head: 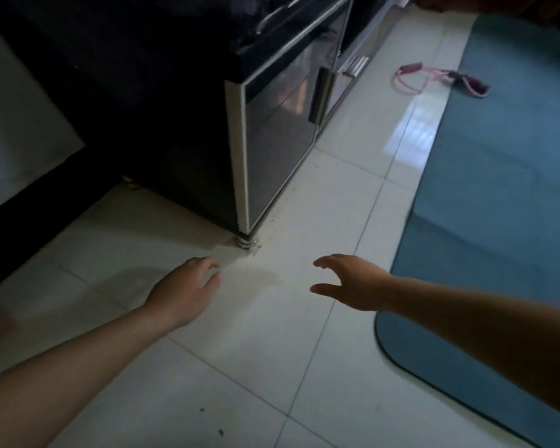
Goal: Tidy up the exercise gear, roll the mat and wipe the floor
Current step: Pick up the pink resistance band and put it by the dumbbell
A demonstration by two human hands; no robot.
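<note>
Probably best, left hand [183,287] and right hand [353,282] both empty, fingers loose: lift the pink resistance band [442,73] straddling the far left edge of the mat [498,189] first, then roll from the near end.

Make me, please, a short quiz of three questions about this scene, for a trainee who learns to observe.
1. True or false: the mat is already rolled up.
2. Where does the pink resistance band lie?
A. On top of the cabinet
B. Across the mat's edge, partly on the tiled floor
C. Rolled inside the mat
3. Fill in: the left hand and the right hand reach forward over the floor and hold ____.

Key: 1. False, it lies flat. 2. B. 3. nothing.
</note>
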